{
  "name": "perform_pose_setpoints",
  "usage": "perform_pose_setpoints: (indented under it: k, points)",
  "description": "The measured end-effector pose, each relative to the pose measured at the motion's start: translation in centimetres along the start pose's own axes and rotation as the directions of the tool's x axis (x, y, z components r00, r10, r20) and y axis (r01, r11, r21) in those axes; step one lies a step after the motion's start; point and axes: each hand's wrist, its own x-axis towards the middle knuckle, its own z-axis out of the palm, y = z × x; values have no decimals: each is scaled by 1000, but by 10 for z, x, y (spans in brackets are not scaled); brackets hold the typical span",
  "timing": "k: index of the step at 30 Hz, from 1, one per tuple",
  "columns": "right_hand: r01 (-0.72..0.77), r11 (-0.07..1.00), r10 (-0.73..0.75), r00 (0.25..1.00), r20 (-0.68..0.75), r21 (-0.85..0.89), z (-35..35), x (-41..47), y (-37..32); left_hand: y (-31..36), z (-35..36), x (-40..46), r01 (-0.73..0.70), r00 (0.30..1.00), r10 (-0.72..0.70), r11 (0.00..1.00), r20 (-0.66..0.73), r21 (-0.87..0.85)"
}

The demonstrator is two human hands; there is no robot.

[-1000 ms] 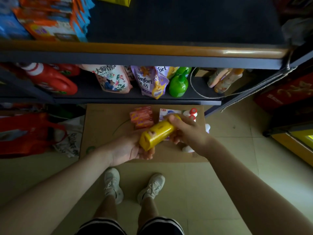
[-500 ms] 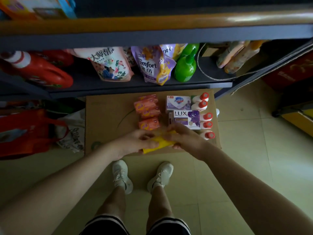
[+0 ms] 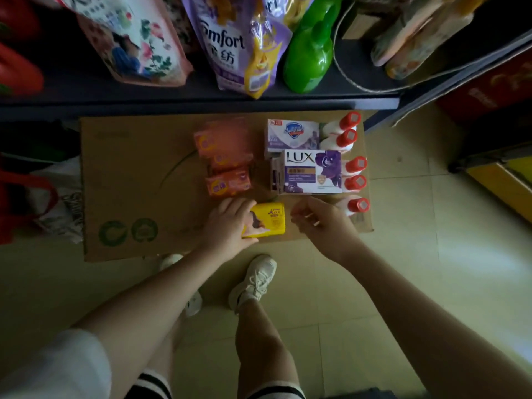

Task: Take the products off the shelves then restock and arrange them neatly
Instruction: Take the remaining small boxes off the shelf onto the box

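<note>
Head view, items counted on the cardboard sheet (image 3: 129, 168) laid on the floor: one yellow soap bar (image 3: 269, 218), three orange soap packs (image 3: 227, 159) in a column, two boxed soaps, five red-capped white bottles (image 3: 349, 165) in a column.

Labels: the upper box (image 3: 292, 133) carries a blue shield logo, its name too blurred to read; the lower box (image 3: 312, 171) reads "LUX".

Positions: the yellow soap bar lies flat at the 6 o'clock edge of the group, just below the orange packs.

Grip state: the left hand (image 3: 227, 226) holds the bar's left end, fingers curled over it. The right hand (image 3: 322, 223) hovers at the bar's 3 o'clock, apart from it, fingers loosely curled, holding nothing.

Shelf (image 3: 201, 96) at 12 o'clock: one floral pouch (image 3: 135, 38), one purple pouch (image 3: 239, 44) reading "Comfort" in part, one green bottle (image 3: 309, 53).
</note>
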Motion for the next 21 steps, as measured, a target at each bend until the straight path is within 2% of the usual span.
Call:
perform_pose_setpoints:
  k: [3, 7, 11, 15, 18, 21]
  points:
    - [-26, 999, 26, 1000, -7, 25, -3, -2, 2, 8, 7, 7, -33, 999, 33, 999, 18, -1]
    - [-37, 999, 37, 999, -15, 19, -14, -5, -5, 21, 2, 11, 32, 999, -29, 993, 26, -116]
    - [-24, 999, 26, 999, -31, 35, -27, -4, -26, 24, -35, 6, -53, 998, 46, 979, -37, -196]
    - [17, 1000, -15, 998, -69, 26, -45, 5, -74, 26, -120, 0, -168, 968, 134, 974, -210, -151]
    - [142, 990, -140, 984, -115, 15, -64, 15, -129, 27, -205, -5, -226, 929, 184, 970, -321, -96]
    - [275, 960, -260, 948, -181, 58, -84, 28, -188, 23, -287, -7, -238, 854, 255, 967, -453, 95]
